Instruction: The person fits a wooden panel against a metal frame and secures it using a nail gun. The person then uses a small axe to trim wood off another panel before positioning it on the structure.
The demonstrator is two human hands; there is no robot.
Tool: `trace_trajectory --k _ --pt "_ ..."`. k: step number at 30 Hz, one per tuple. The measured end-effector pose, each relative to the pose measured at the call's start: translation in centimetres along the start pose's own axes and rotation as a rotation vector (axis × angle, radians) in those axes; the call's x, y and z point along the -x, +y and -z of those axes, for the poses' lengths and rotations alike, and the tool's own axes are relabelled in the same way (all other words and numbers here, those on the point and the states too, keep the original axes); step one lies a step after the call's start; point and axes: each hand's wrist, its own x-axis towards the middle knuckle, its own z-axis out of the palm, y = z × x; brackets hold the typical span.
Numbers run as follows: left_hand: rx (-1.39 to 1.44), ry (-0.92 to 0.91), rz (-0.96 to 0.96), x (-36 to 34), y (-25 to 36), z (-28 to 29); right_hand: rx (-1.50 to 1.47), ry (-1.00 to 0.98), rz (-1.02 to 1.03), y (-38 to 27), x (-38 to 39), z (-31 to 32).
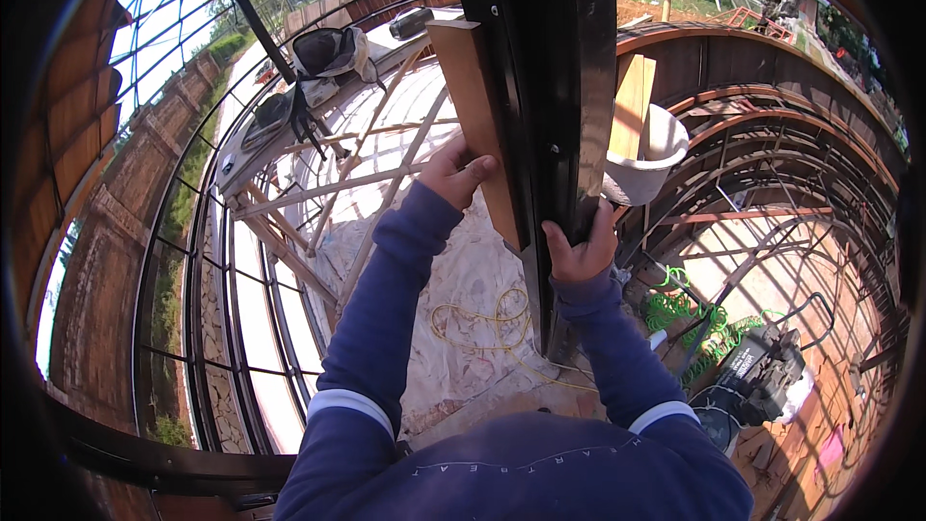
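A dark metal column [537, 87] runs up the middle of my view, with a flat wooden board [473, 96] against its left side. My left hand [463, 172] grips the board's left edge, thumb on its face. My right hand [579, 241] is closed on the right side of the column, lower down. Just behind the column on the right, wooden planks [631, 96] stand in a white bucket [661, 154].
A wooden frame platform [280, 201] at left holds bags [323, 53]. A yellow cord [482, 314] lies on the pale floor below. Coiled green hose [690, 314] and a black machine [752, 376] sit lower right. Curved metal framework [772, 87] surrounds me.
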Motion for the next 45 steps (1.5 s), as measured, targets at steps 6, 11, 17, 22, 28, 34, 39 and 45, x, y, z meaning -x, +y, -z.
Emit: trace_trajectory --k 6,11,17,22,28,34,39,45 --pt "0.021 0.025 0.0 0.2 -1.0 0.1 0.046 -0.023 -0.013 0.2 0.2 0.2" --pt "0.061 0.05 0.11 0.5 -0.9 0.2 0.032 -0.005 -0.009 0.0 0.1 0.0" --pt "0.163 0.049 0.138 0.6 -1.5 -0.4 0.046 0.019 0.014 0.0 0.0 0.0" --pt "0.149 0.034 0.146 0.7 -1.6 0.0 0.054 0.011 -0.007 -0.2 0.3 0.1" --pt "0.066 0.03 0.154 0.6 -0.4 -0.7 0.05 0.02 0.025 0.6 0.2 0.3" --pt "0.111 0.138 0.101 2.5 0.1 -1.2 0.069 0.011 0.004 0.5 0.1 -0.3" --pt "0.485 0.142 0.232 12.8 1.1 0.2 0.11 0.182 0.32 -2.9 0.9 -0.9" --pt "0.704 0.689 0.359 30.3 1.5 -3.4 -0.14 -0.903 0.05 -10.9 16.4 -1.7"
